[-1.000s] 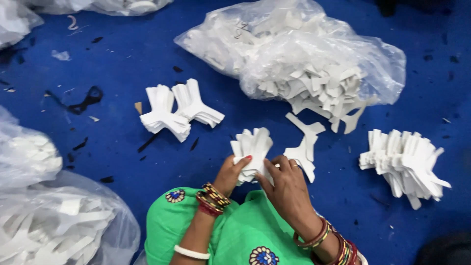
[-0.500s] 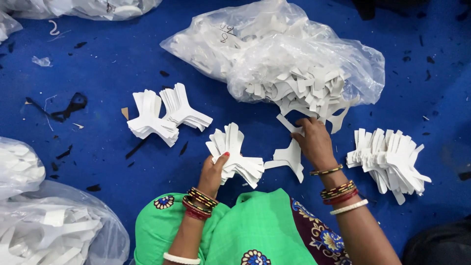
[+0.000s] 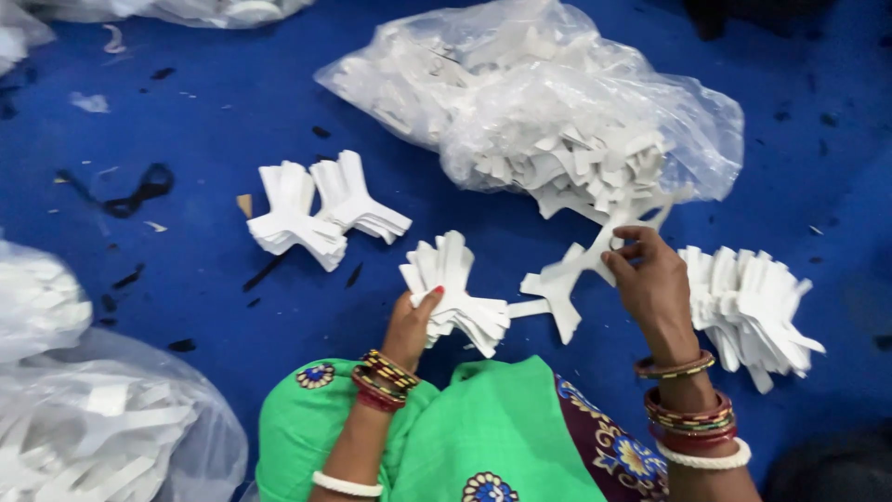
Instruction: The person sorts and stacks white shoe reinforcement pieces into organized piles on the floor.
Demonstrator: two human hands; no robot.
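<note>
1. Here, a fanned stack of white cut pieces (image 3: 453, 290) is held in the left hand (image 3: 412, 325), the thumb pressed on top and the fingers closed beneath it; the stack is raised just over the blue floor (image 3: 186, 251), in front of the green garment (image 3: 465, 437).
2. A single white branched piece (image 3: 567, 279) is pinched at its upper arm by the fingertips of the right hand (image 3: 650, 279); the grip is narrow, thumb and forefinger closed on the piece.
3. The branched piece is seen just right of the held stack, its lower arms close to the stack's edge; whether they touch cannot be told.
4. A clear plastic bag (image 3: 520, 102) full of white pieces is laid beyond the hands, its open mouth spilling pieces near the right hand.
5. A second fanned pile (image 3: 753, 307) is set on the floor just right of the right hand.
6. Two further small stacks (image 3: 321, 209) are laid to the left, well apart from the hands.
7. Another filled plastic bag (image 3: 93, 428) is seen at the lower left.
8. Bangles (image 3: 688, 418) are worn on both wrists.
</note>
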